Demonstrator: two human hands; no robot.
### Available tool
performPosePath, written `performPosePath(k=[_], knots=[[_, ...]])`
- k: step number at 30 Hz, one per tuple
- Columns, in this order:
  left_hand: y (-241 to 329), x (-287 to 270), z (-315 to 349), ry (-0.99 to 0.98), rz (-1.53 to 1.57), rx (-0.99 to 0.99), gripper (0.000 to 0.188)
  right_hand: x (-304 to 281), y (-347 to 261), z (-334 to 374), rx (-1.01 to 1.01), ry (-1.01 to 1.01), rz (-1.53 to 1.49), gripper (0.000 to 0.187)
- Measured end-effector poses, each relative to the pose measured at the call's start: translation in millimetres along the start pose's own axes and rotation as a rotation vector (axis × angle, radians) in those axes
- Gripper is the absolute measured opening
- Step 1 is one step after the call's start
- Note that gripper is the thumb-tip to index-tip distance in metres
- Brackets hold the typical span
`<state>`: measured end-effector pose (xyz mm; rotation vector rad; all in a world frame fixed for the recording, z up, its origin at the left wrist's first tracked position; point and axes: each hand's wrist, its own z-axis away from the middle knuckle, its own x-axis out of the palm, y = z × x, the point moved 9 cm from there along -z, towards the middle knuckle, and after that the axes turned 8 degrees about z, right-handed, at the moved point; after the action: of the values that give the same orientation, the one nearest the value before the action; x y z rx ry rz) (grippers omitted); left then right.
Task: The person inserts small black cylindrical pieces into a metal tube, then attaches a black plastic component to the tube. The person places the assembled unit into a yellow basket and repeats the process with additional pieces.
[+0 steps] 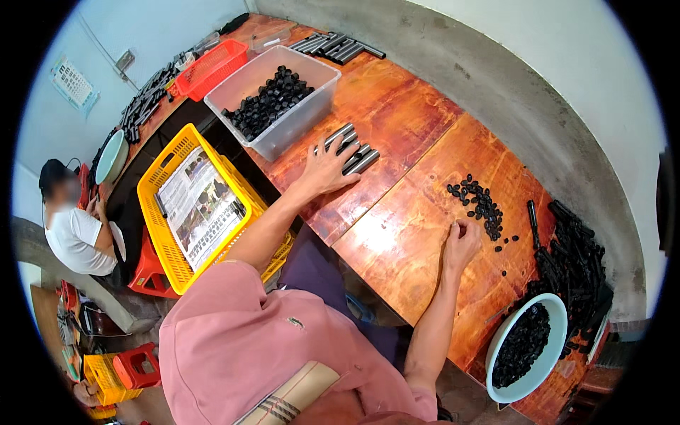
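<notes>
My left hand (327,168) lies with spread fingers over a short row of dark grey tubes (363,160) on the table, its fingertips on them. Further right, my right hand (460,246) hovers just over or rests on the wood, fingers curled into a pinch; whatever they hold, if anything, is too small to make out. Beside that hand lies a loose scatter of small black oval pieces (484,207), a few of them strayed toward me. A clear plastic bin (275,147) full of short black cylindrical caps stands to the left of the tubes.
A pale blue bowl (557,353) of small black parts sits near right, beside a heap of black rods (577,265). More tubes (338,48) lie at the back. A yellow crate (147,185) and red basket (212,69) stand left. A co-worker (78,234) sits beyond.
</notes>
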<state>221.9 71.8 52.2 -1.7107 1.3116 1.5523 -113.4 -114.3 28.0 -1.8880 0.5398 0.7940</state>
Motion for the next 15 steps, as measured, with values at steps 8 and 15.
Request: performPosePath(k=[8,15], knots=[[1.4,-3.1,5.6,-0.028,0.041,-0.105,0.079,-7.1,-7.2,-2.7,-0.178,0.134,0.091,0.011],[56.0,23.0,-4.4,-0.033,0.081,-0.067,0.085,0.3,-1.5,-2.2,-0.057,0.018,0.073,0.009]])
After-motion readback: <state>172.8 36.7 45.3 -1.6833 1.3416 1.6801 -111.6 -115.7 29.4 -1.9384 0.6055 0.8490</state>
